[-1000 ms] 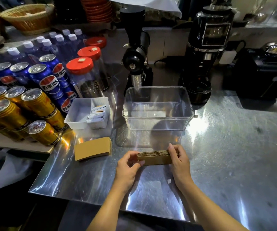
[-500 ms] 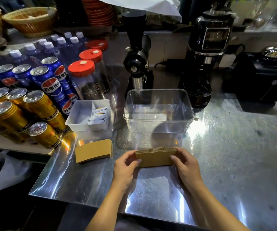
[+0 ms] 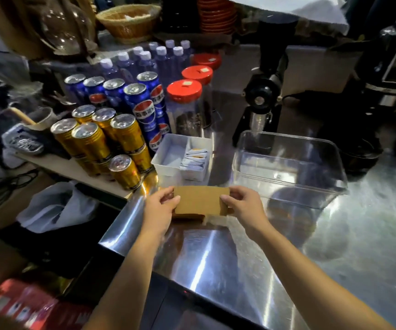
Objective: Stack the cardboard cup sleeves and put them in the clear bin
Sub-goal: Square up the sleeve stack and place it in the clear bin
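Both hands on the sleeve stack (image 3: 200,202), low over the steel tabletop (image 3: 216,258) near its left edge. Left hand (image 3: 161,206) pinches the stack's left end, thumb on top w/ fingers under; right hand (image 3: 242,204) clamps the right end the same way. A second, darker layer of cardboard shows just under the front edge, so it looks like this stack is being laid onto more sleeves lying on the tabletop, though I can't tell if the two touch yet.

Clear bin (image 3: 287,163) sits empty to the right & a bit behind, near but apart from the hands. White divided tray (image 3: 182,156) w/ sachets is just behind the stack; cans (image 3: 101,139) to the left.

Step in hand, I'd judge: stacking, not binning yet. Next move calls for squaring edges so both lots line up, gripping the whole bundle at both ends, then lifting it right over the bin's near wall & setting it down flat.
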Demonstrator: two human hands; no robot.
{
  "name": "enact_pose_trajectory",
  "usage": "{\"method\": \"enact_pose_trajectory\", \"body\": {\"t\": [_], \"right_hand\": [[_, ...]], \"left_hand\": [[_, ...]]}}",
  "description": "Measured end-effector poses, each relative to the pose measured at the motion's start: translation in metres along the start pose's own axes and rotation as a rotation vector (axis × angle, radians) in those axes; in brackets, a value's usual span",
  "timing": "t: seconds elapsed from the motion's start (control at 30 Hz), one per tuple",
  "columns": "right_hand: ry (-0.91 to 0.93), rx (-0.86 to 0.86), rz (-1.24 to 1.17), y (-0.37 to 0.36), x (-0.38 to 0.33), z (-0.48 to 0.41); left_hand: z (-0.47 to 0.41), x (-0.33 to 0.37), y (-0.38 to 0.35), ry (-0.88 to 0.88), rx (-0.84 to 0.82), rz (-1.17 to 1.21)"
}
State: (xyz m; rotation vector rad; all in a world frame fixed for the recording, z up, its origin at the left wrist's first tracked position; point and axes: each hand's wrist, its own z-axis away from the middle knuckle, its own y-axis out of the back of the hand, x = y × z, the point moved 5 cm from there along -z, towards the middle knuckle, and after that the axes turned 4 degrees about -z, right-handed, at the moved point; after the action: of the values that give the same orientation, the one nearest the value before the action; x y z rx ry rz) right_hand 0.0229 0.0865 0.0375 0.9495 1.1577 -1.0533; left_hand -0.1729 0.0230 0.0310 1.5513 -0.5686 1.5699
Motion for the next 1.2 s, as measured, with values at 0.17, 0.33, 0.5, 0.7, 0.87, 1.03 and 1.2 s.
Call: {"method": "enact_pose_trajectory", "body": {"t": [0.17, 0.33, 0.5, 0.7, 0.87, 1.03, 1.2], "right_hand": [[-0.131, -0.066, 0.021, -0.037, -0.001, -0.014], [-0.199, -0.087, 0.152, -0.046, 0.019, -0.025], [-0.281, -0.037, 0.17, -0.045, 0.037, -0.029], [-0.303, -0.155, 0.239, -0.051, 0.041, -0.036], [-0.346, -0.242, 0.131, -0.044, 0.039, -0.035], [-0.386, -0.24, 0.013, 0.002, 0.041, -0.019], [-0.252, -0.122, -0.036, 0.076, 0.046, 0.008]], "left_hand": [[-0.018, -0.013, 0.024, 0.097, 0.049, -0.023], [-0.03, -0.028, 0.028, 0.188, 0.005, -0.115], [-0.037, -0.032, 0.029, 0.249, -0.078, -0.297], [-0.034, -0.046, 0.027, 0.445, -0.255, -0.239], [-0.033, -0.048, 0.015, 0.482, -0.292, -0.145], [-0.017, -0.035, -0.025, 0.436, -0.416, -0.032], [0.014, -0.011, -0.089, 0.224, -0.566, -0.042]]}}
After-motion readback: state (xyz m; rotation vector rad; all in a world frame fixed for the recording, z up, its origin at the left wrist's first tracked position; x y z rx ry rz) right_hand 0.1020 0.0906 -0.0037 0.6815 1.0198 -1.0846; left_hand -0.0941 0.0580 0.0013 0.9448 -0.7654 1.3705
